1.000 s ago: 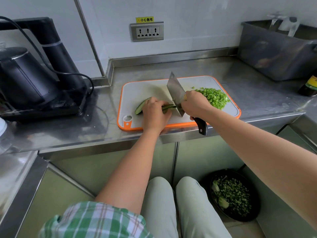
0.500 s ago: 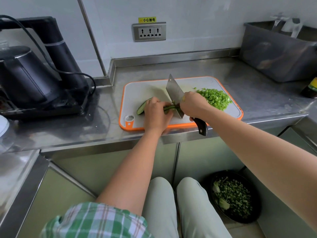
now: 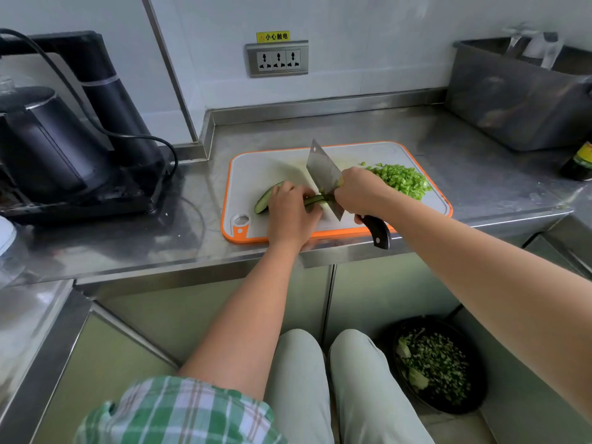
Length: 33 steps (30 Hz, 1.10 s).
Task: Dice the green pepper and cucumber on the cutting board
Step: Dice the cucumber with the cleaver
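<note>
single head-worn wide-angle view, faces forward and down onto counter [image 3: 352, 126], near.

The steel worktop [image 3: 352, 126] bears a board [image 3: 266, 165] at its front edge, a kettle [image 3: 48, 145] at its left end, a tub [image 3: 512, 104] and bottle [image 3: 579, 165] at its right end.

Short sleeve [image 3: 179, 411], left arm: plaid, green and white checks, thin pinkish-brown stripes crossing. Hem ends above elbow. Fabric light, slightly rumpled.
Right sleeve: out of frame.
Forearms bare down to left hand [image 3: 290, 216] and right hand [image 3: 360, 193].
Trousers [image 3: 301, 379]: pale grey-green, plain, no pattern; soft creases along both legs.
Feet hidden.
</note>
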Each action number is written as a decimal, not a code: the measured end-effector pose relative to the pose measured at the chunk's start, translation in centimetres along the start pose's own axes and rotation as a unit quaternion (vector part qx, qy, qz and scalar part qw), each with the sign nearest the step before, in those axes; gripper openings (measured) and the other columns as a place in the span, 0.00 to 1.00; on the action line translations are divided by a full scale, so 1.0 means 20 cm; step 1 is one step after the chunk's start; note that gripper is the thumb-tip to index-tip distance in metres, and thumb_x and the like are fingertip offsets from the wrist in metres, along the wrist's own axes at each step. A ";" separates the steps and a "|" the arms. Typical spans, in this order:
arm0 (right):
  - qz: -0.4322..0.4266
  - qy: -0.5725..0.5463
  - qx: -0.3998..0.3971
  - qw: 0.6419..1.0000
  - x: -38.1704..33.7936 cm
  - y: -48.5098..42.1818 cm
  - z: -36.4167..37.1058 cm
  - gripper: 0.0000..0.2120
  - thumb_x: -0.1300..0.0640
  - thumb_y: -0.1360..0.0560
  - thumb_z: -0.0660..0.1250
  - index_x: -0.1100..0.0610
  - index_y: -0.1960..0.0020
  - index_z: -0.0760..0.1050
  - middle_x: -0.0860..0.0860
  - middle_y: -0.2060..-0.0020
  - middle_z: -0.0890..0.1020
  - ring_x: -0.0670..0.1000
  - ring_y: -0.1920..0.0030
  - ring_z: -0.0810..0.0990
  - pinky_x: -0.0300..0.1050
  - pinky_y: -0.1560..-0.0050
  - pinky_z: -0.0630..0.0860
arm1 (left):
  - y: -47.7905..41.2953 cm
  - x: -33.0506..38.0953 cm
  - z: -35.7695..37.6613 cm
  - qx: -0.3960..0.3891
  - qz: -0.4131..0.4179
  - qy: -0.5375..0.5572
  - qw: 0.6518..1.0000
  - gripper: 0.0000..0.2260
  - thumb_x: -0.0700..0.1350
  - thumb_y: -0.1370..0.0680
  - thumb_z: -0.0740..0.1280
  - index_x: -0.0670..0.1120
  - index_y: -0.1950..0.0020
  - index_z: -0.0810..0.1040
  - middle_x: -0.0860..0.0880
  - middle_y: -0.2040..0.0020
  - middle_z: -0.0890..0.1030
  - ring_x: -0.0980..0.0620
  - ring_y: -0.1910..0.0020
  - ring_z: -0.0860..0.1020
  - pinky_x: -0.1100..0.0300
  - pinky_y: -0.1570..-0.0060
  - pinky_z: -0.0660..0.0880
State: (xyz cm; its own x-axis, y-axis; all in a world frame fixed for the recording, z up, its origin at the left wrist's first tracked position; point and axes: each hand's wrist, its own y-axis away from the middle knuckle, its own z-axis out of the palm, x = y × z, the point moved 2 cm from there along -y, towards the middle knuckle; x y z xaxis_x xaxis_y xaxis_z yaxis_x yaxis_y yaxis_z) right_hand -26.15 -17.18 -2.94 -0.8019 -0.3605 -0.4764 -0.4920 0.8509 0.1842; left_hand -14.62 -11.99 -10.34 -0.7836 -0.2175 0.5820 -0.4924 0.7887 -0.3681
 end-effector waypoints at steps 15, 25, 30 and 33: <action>-0.004 -0.009 -0.005 1.000 0.00 0.02 -0.01 0.06 0.69 0.26 0.55 0.64 0.51 0.68 0.62 0.65 0.77 0.57 0.75 0.76 0.41 0.76 0.69 | 0.01 0.01 -0.01 0.007 -0.007 0.015 1.000 0.10 0.42 0.29 0.69 0.46 0.48 0.83 0.45 0.50 0.78 0.44 0.47 0.71 0.56 0.47 0.68; 0.021 -0.065 0.031 0.997 0.05 -0.05 0.06 0.06 0.66 0.24 0.54 0.62 0.49 0.66 0.57 0.68 0.74 0.55 0.76 0.77 0.38 0.79 0.67 | 0.01 0.00 -0.02 0.015 0.006 0.016 1.000 0.09 0.43 0.28 0.70 0.46 0.49 0.83 0.45 0.51 0.78 0.43 0.48 0.72 0.56 0.48 0.68; 0.002 -0.059 0.022 0.998 0.06 -0.03 0.01 0.06 0.66 0.23 0.54 0.63 0.48 0.66 0.58 0.67 0.75 0.57 0.74 0.77 0.41 0.75 0.71 | 0.00 0.00 -0.01 0.010 0.004 0.006 1.000 0.10 0.43 0.30 0.71 0.45 0.49 0.82 0.45 0.51 0.79 0.44 0.47 0.73 0.54 0.46 0.69; -0.020 -0.011 0.005 1.000 0.03 -0.01 0.00 0.04 0.65 0.23 0.55 0.64 0.50 0.67 0.61 0.63 0.76 0.60 0.67 0.78 0.43 0.72 0.70 | 0.00 -0.01 0.00 0.010 0.000 0.014 1.000 0.09 0.42 0.31 0.70 0.45 0.51 0.81 0.46 0.52 0.79 0.44 0.48 0.73 0.55 0.47 0.68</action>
State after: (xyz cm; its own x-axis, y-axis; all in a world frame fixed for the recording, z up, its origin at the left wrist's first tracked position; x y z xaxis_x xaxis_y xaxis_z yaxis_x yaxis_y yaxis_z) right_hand -26.51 -17.49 -3.28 -0.7743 -0.3862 -0.5014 -0.5198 0.8400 0.1557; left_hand -14.42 -11.97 -10.34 -0.7729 -0.2019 0.6016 -0.5001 0.7774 -0.3816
